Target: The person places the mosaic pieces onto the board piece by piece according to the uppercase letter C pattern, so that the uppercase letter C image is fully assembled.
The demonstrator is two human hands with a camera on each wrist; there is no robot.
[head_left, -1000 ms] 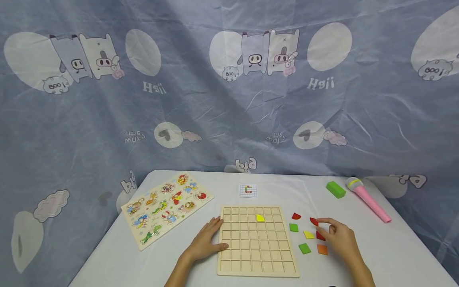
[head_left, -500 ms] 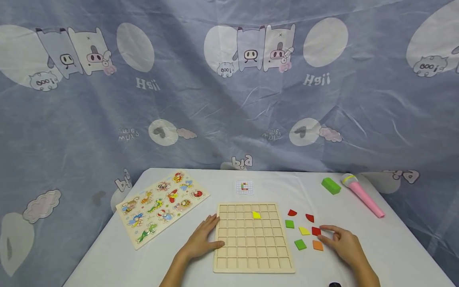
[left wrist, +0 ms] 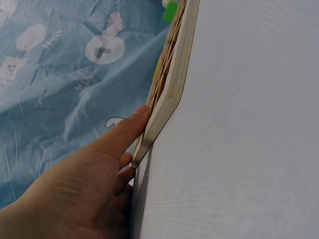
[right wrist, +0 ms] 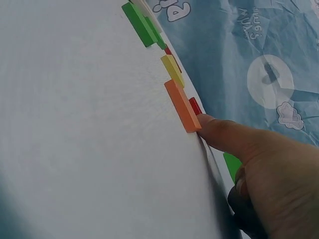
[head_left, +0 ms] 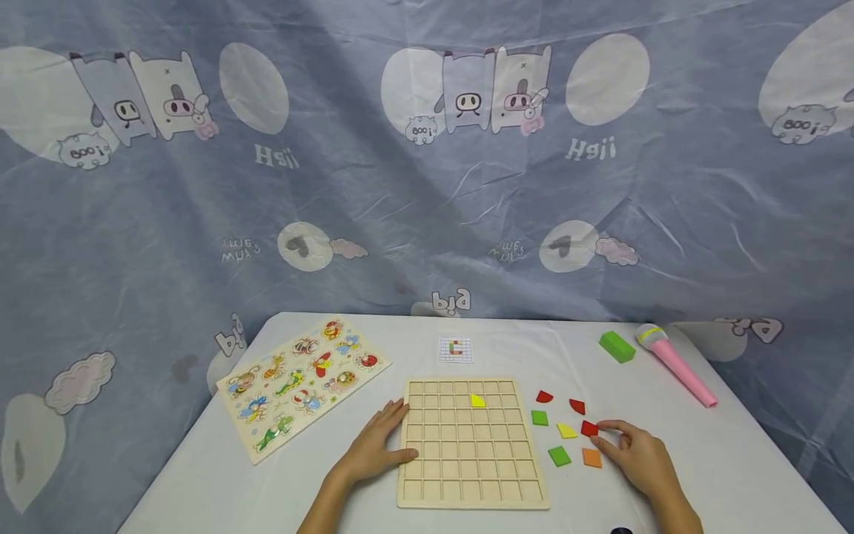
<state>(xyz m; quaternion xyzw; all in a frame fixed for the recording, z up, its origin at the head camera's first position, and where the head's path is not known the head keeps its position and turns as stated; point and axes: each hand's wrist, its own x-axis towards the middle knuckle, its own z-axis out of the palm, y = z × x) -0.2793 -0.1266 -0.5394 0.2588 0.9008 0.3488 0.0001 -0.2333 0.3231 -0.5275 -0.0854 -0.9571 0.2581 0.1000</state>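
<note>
In the head view my left hand (head_left: 373,449) rests at the left side of the wooden grid board (head_left: 474,500), thumb over its frame and fingers stretched along the edge. One yellow quarter-round tile (head_left: 477,400) lies in an upper cell. To the right, my right hand (head_left: 637,452) pinches a red square tile (head_left: 589,428) between thumb and index finger. Around it lie red quarter-round tiles (head_left: 577,406), a yellow tile (head_left: 567,431), green square tiles (head_left: 559,455) and an orange square tile (head_left: 591,457). In the right wrist view the thumb overlaps the orange tile (right wrist: 182,107).
A peg puzzle with insect pictures (head_left: 300,382) lies at the left of the white table. Behind the board is a small pattern card (head_left: 456,349). A green block (head_left: 617,346) and a pink toy microphone (head_left: 677,363) sit at the back right. A dark round object (head_left: 621,530) shows at the bottom edge.
My right hand has moved from the upper right red quarter-round tile down to the red square tile and now pinches it. My left hand stays at the board; the head view has shifted slightly.
</note>
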